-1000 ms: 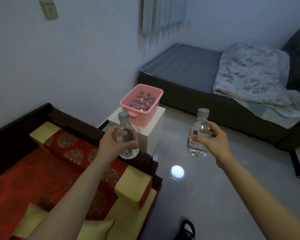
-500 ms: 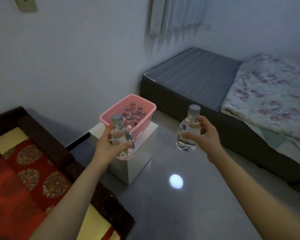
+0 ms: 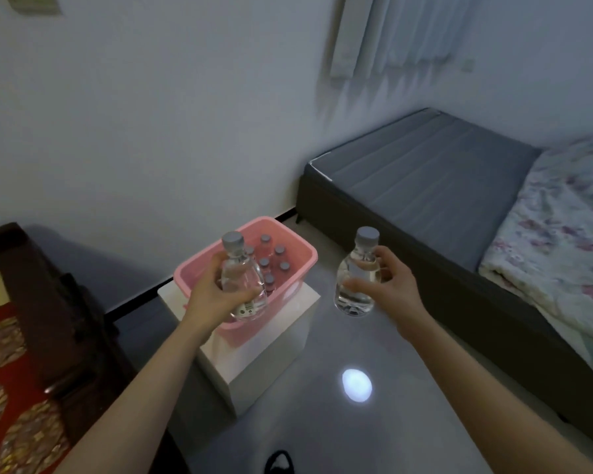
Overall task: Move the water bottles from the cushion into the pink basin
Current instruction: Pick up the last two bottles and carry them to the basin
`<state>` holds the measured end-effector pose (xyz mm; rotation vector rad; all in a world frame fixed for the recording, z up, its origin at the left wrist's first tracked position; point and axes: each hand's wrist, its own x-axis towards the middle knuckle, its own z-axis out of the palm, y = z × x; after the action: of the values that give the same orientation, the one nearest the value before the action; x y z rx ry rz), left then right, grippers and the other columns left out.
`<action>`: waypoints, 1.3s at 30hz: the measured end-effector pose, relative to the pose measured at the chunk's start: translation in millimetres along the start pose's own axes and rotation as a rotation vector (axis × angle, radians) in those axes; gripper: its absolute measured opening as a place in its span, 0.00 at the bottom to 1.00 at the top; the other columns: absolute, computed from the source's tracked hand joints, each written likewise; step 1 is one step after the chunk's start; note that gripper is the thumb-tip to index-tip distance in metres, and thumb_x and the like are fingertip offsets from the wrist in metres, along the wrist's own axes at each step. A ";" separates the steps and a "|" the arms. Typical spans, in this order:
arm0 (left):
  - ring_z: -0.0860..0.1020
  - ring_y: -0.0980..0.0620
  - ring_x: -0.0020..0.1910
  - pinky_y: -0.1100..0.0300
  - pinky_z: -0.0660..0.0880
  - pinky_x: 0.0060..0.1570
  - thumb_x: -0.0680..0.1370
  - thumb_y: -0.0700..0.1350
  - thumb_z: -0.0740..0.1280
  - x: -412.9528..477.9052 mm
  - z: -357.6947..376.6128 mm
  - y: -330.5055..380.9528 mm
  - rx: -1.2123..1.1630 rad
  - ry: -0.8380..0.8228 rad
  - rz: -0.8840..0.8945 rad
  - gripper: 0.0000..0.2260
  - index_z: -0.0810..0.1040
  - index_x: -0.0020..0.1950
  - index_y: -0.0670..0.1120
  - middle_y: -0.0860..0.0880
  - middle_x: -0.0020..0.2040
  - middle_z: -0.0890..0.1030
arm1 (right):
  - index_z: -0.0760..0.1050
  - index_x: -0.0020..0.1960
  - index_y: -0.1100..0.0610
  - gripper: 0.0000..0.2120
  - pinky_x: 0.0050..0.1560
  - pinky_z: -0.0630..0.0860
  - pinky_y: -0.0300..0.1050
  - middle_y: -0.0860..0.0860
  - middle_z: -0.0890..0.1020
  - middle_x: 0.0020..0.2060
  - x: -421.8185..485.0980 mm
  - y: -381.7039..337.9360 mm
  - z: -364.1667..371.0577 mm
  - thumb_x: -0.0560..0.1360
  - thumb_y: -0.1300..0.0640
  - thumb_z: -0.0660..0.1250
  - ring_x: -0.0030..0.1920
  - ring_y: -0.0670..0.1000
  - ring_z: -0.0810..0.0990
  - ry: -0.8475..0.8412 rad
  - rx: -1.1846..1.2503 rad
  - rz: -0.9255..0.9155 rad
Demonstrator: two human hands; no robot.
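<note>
Bottles upright in both hands. Left hand wrapped around left bottle, over pink basin's near rim on white bench. Right hand clasping right bottle, right of basin, farther. Free slots inside seemingly toward near corner.

Both forearms bare, no sleeves visible; left hand and right hand ungloved, no jewellery visible.
</note>
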<state>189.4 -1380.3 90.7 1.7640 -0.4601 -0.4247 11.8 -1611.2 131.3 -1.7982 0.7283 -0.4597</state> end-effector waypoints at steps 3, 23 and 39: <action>0.81 0.52 0.49 0.55 0.79 0.44 0.63 0.42 0.79 39.4 8.7 -0.2 -0.014 0.059 -0.015 0.28 0.71 0.56 0.59 0.56 0.52 0.81 | 0.73 0.54 0.37 0.26 0.47 0.75 0.40 0.43 0.79 0.50 49.5 -3.6 3.0 0.63 0.55 0.79 0.51 0.44 0.79 -0.091 -0.018 -0.049; 0.81 0.57 0.42 0.59 0.77 0.45 0.70 0.51 0.76 145.5 43.5 -44.4 0.046 0.650 -0.249 0.07 0.81 0.44 0.53 0.55 0.40 0.84 | 0.78 0.55 0.49 0.26 0.41 0.73 0.25 0.42 0.83 0.45 280.7 35.4 121.0 0.60 0.62 0.81 0.42 0.33 0.80 -0.815 -0.153 -0.151; 0.80 0.56 0.48 0.58 0.77 0.50 0.65 0.48 0.79 101.1 40.1 -82.2 0.292 0.688 -0.484 0.16 0.84 0.52 0.51 0.60 0.44 0.81 | 0.82 0.50 0.55 0.21 0.46 0.80 0.50 0.47 0.81 0.43 279.8 135.1 241.7 0.59 0.49 0.79 0.44 0.51 0.81 -1.155 -0.454 -0.354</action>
<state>262.1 -1447.9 -2.7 2.1641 0.4215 -0.0571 335.0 -1659.9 -88.1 -2.2060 -0.3303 0.5759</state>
